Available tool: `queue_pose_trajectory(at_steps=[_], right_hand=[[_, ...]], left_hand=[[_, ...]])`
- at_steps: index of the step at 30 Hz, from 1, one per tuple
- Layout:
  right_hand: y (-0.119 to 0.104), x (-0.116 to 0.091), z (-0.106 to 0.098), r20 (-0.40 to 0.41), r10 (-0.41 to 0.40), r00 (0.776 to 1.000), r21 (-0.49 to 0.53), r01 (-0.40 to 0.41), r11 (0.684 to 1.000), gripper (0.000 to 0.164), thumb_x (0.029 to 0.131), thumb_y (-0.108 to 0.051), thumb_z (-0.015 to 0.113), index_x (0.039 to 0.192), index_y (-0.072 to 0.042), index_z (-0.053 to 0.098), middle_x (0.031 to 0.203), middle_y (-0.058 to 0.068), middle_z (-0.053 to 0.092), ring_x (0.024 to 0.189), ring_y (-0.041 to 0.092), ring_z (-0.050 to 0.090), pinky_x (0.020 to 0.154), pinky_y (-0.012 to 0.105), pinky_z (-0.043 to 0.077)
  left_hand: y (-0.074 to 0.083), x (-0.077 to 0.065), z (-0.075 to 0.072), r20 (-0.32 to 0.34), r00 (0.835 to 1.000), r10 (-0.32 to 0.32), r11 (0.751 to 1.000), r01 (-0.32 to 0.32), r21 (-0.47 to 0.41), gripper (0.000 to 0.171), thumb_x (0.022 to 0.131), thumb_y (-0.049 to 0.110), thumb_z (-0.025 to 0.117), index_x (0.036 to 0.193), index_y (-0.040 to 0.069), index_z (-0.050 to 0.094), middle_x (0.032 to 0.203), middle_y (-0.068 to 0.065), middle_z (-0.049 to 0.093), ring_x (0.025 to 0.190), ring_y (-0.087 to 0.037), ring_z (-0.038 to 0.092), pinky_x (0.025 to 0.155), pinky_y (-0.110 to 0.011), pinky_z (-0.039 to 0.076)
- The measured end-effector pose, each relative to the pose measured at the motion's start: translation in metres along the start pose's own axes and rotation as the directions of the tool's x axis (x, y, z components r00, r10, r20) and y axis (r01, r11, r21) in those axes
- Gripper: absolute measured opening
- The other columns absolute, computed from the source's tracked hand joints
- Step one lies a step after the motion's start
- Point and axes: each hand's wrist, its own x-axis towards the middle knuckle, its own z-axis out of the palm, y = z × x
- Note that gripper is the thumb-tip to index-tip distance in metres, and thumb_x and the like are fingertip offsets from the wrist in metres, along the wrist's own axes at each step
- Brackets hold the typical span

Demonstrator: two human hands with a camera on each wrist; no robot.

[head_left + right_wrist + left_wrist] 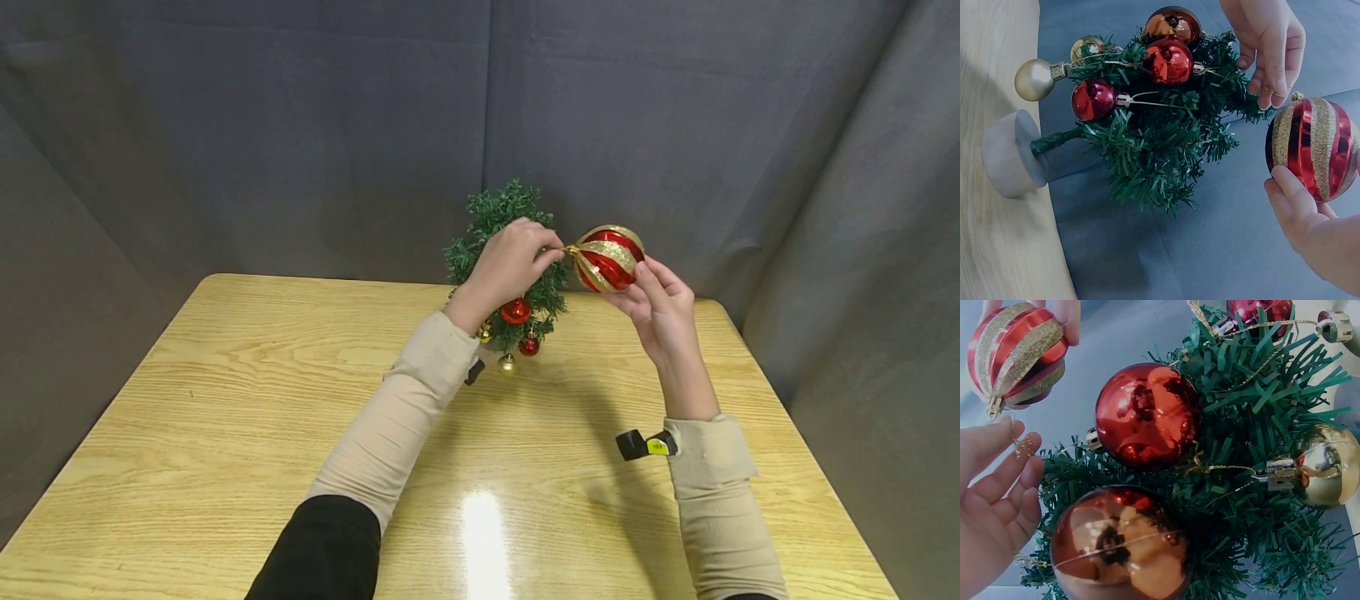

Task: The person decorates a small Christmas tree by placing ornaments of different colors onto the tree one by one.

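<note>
My right hand [660, 312] holds a large bauble [611, 258] with red and glittery gold stripes, thumb and fingers around its side. At the bauble's gold cap, my left hand [510, 262] pinches the thin gold hanging string [1022, 447] between thumb and fingertips. Behind the left hand stands a small artificial Christmas tree [498, 212], partly covered by that hand and forearm. Hung on its branches are a shiny red bauble [1147, 415], a copper bauble [1119, 550], a dark red bauble [1093, 100] and gold baubles, one of them pale gold [1034, 80].
The tree's round pale base [1007, 153] rests on the wooden table [300, 375] near its back edge. A grey curtain [337, 142] hangs close behind the table and along its sides. Each wrist wears a small black camera [632, 445].
</note>
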Motion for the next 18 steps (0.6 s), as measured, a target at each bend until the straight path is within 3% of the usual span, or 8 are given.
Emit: queue_pose_trajectory(at_steps=[7, 14, 18], right_hand=[[0.000, -0.002, -0.005, -0.015, 0.029, 0.999, 0.026, -0.028, 0.999, 0.014, 0.087, -0.003, 0.056, 0.099, 0.002, 0.062, 0.099, 0.015, 0.061, 0.085, 0.026, 0.063, 0.070, 0.038, 0.050], [0.003, -0.002, -0.010, -0.025, 0.081, 0.996, 0.025, -0.080, 0.996, 0.014, 0.087, -0.005, 0.056, 0.099, 0.001, 0.061, 0.101, 0.013, 0.060, 0.085, 0.025, 0.063, 0.072, 0.039, 0.050], [0.004, -0.002, -0.011, -0.018, 0.085, 0.996, 0.033, -0.085, 0.996, 0.014, 0.088, -0.005, 0.055, 0.100, 0.001, 0.060, 0.101, 0.013, 0.061, 0.086, 0.025, 0.063, 0.072, 0.039, 0.050]], left_hand=[[-0.001, -0.001, -0.001, -0.014, 1.000, -0.025, 0.999, 0.025, -0.022, 0.015, 0.088, 0.014, 0.057, 0.093, 0.008, 0.070, 0.093, -0.002, 0.066, 0.087, -0.016, 0.056, 0.079, -0.025, 0.043], [0.000, -0.001, -0.003, -0.038, 0.998, -0.055, 0.997, 0.053, -0.057, 0.016, 0.089, 0.011, 0.055, 0.095, 0.009, 0.070, 0.093, -0.002, 0.066, 0.064, -0.010, 0.051, 0.056, -0.022, 0.039], [-0.001, -0.001, -0.004, -0.048, 0.996, -0.073, 0.994, 0.069, -0.086, 0.014, 0.088, 0.012, 0.059, 0.095, 0.009, 0.070, 0.088, -0.002, 0.066, 0.065, -0.009, 0.054, 0.058, -0.022, 0.041]])
